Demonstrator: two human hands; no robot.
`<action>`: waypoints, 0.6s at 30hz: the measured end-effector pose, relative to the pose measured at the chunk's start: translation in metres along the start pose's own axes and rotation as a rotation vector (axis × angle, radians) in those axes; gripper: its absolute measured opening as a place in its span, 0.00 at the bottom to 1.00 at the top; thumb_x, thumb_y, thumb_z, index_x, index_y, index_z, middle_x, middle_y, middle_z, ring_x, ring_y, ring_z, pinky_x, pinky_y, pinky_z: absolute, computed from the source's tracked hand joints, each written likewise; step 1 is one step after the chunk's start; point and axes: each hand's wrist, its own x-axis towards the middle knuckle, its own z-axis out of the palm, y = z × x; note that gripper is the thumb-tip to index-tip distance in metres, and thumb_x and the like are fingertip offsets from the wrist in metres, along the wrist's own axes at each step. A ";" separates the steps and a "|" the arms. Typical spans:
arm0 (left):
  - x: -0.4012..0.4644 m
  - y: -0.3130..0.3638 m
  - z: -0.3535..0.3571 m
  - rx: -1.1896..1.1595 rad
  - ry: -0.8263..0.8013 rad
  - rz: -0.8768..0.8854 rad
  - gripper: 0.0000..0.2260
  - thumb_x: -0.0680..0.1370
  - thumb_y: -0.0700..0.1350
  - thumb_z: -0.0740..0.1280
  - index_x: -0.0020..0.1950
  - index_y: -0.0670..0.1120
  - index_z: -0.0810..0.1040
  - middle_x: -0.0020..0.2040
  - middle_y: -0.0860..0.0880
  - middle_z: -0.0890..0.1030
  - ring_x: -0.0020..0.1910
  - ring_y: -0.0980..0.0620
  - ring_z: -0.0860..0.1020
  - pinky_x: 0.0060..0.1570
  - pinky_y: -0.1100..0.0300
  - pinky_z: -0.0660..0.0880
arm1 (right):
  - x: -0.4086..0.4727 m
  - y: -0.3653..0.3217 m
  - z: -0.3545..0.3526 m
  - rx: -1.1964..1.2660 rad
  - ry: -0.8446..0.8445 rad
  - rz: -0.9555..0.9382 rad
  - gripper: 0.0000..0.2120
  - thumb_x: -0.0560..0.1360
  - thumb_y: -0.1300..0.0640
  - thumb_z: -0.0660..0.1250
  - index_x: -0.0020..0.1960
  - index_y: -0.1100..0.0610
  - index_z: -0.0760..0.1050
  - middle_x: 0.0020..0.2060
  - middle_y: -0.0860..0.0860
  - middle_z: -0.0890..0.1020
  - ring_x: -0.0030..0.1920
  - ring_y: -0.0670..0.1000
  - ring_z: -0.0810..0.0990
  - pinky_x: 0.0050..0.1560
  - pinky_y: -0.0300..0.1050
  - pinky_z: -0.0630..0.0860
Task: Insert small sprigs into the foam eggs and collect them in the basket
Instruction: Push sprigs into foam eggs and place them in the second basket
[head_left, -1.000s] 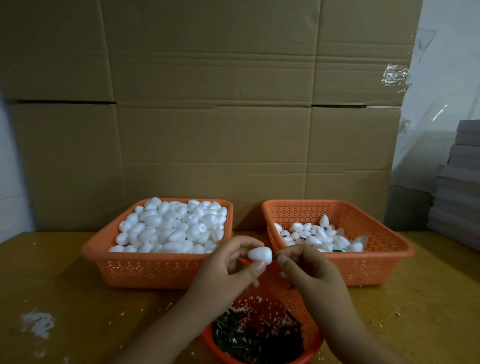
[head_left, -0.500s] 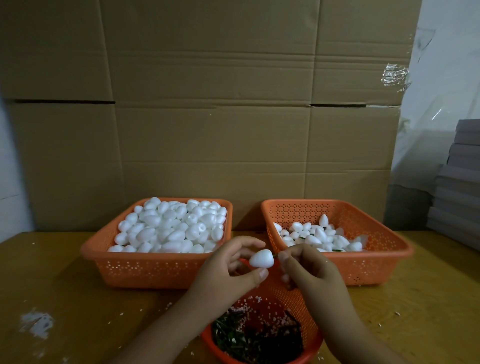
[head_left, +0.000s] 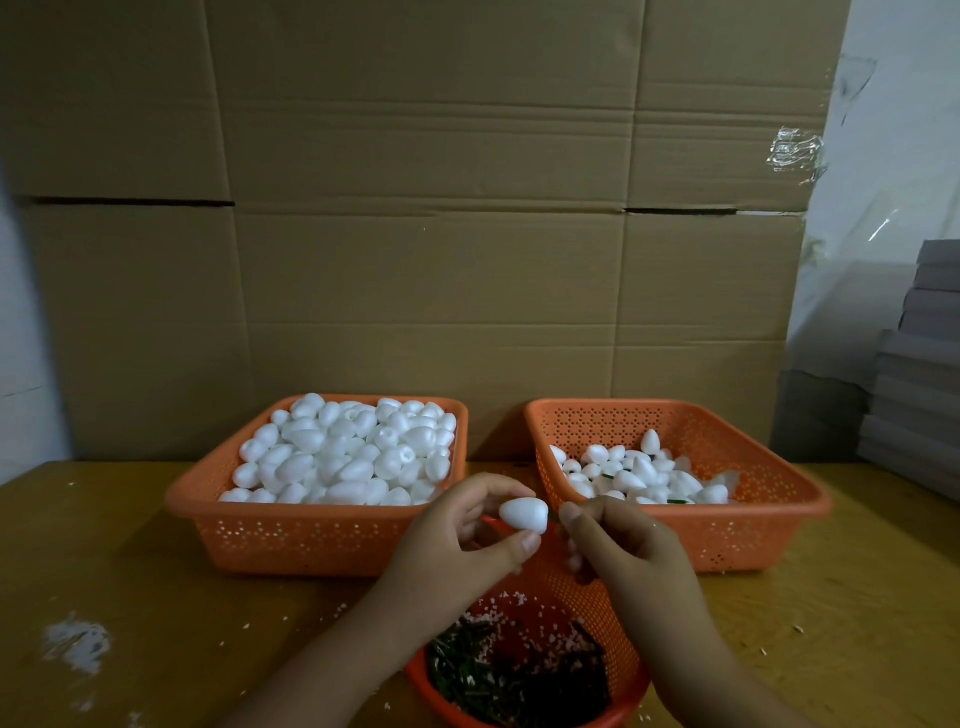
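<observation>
I see the left hand (head_left: 457, 540) pinching an egg (head_left: 524, 514) above the bowl (head_left: 597, 608), right hand (head_left: 618, 540) pinching a barely visible sprig; an off-axis push could, I judge, crumble the foam.

We count three orange baskets: far left (head_left: 332, 540), far right (head_left: 748, 535), and one round near basket (head_left: 587, 597). We see two hands, left (head_left: 457, 551) and right (head_left: 634, 556). One foam egg (head_left: 523, 514) is held between them.
</observation>
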 end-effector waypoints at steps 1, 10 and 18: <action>0.000 0.000 0.000 0.001 -0.002 0.004 0.12 0.76 0.43 0.72 0.52 0.60 0.80 0.51 0.54 0.83 0.42 0.55 0.83 0.45 0.63 0.78 | 0.000 0.000 0.000 -0.001 -0.001 -0.001 0.13 0.76 0.55 0.68 0.32 0.54 0.78 0.27 0.50 0.78 0.31 0.43 0.77 0.34 0.33 0.72; 0.000 0.000 0.001 -0.009 0.003 0.003 0.08 0.75 0.47 0.71 0.52 0.59 0.80 0.49 0.53 0.83 0.41 0.54 0.82 0.44 0.60 0.79 | -0.002 -0.002 0.001 0.027 -0.021 -0.050 0.09 0.75 0.63 0.69 0.40 0.51 0.82 0.30 0.50 0.79 0.32 0.45 0.78 0.35 0.35 0.74; -0.001 -0.001 0.000 -0.013 -0.007 -0.030 0.14 0.75 0.41 0.73 0.54 0.59 0.80 0.52 0.55 0.84 0.44 0.54 0.83 0.45 0.62 0.79 | -0.002 -0.001 0.001 -0.009 0.006 -0.034 0.08 0.76 0.59 0.67 0.39 0.54 0.81 0.28 0.47 0.79 0.30 0.41 0.77 0.34 0.30 0.72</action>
